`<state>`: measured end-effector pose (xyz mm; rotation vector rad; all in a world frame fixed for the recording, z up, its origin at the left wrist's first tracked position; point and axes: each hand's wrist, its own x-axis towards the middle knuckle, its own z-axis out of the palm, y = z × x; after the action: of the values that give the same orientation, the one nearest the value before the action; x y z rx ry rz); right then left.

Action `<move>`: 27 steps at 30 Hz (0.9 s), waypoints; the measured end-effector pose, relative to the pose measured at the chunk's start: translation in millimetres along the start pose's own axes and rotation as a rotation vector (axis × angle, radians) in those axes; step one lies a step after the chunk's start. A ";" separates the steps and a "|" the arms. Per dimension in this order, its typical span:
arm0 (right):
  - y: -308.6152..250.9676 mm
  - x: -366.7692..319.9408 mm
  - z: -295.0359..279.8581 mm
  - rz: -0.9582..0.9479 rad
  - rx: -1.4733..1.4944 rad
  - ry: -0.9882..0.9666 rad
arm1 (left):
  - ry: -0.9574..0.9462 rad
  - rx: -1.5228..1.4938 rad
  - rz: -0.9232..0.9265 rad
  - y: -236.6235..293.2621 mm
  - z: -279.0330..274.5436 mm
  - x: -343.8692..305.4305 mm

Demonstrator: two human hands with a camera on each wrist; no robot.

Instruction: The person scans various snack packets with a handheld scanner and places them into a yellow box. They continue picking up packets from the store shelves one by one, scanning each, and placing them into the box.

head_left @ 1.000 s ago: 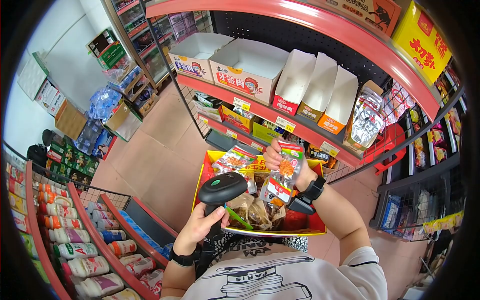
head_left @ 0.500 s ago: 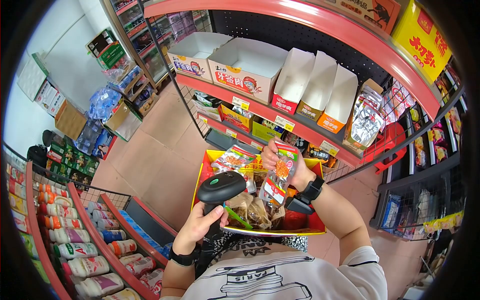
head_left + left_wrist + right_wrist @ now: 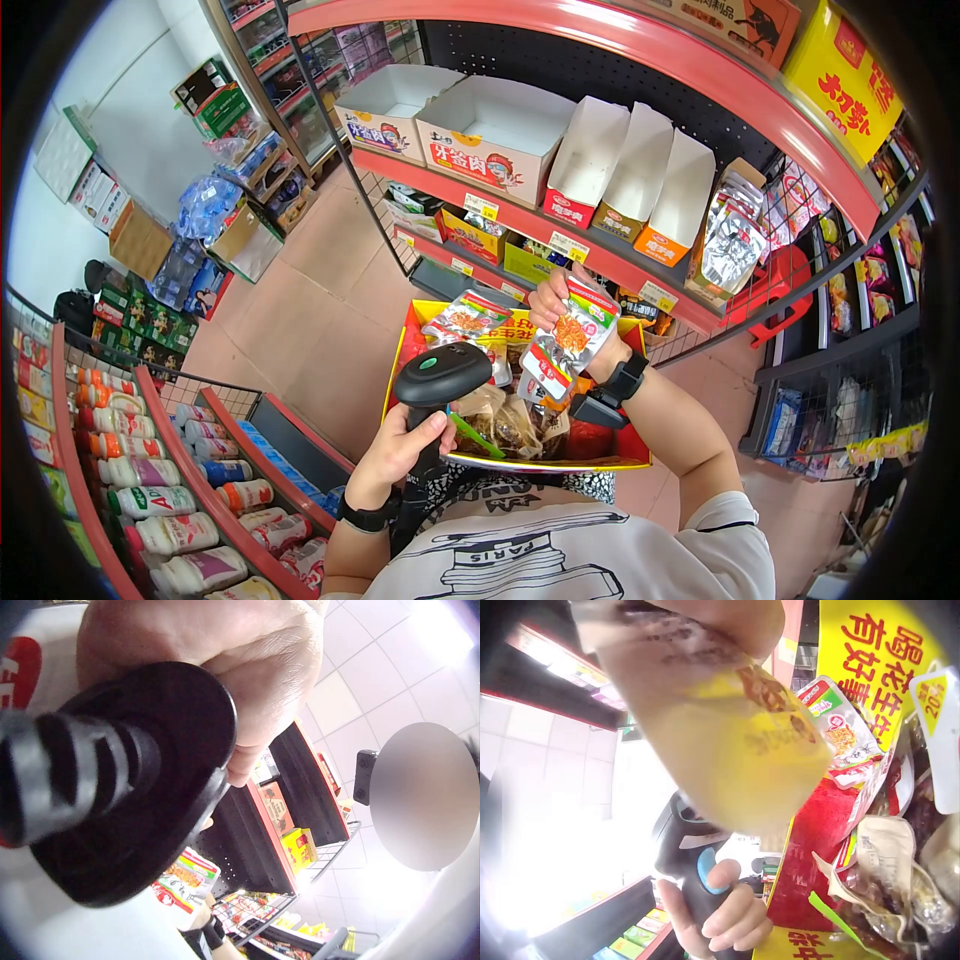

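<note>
My left hand [image 3: 400,450] grips the handle of a black barcode scanner [image 3: 443,372], its head raised over the near left of a yellow and red box [image 3: 620,462] full of snack packets. In the left wrist view the scanner's round base [image 3: 127,780] fills the frame under my curled fingers [image 3: 255,675]. My right hand [image 3: 552,300] holds a clear snack packet [image 3: 566,340] with red, green and orange print, tilted just right of the scanner head. The right wrist view shows the packet [image 3: 720,727] close up and the scanner [image 3: 694,862] beyond it.
A red shelf [image 3: 600,250] with open cardboard display boxes [image 3: 495,130] and price tags stands ahead. Bottled drinks [image 3: 160,480] fill the rack at lower left. Tiled floor [image 3: 310,300] lies between the racks. A red stool [image 3: 775,290] sits to the right.
My right hand has turned the snack packet, tilting it so that its printed face shows more. The scanner moved slightly down and left, then held still.
</note>
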<state>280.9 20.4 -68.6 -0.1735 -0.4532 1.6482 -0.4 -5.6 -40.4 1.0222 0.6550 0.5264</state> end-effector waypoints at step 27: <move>29.7 -4.3 -15.5 -0.026 -1.218 0.479 | -0.017 -0.016 -0.035 1.7 1.6 -1.0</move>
<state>259.9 17.1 -94.9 -1.4104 -1.0160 1.0471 -0.2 -6.5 -38.0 0.9976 0.6518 0.4906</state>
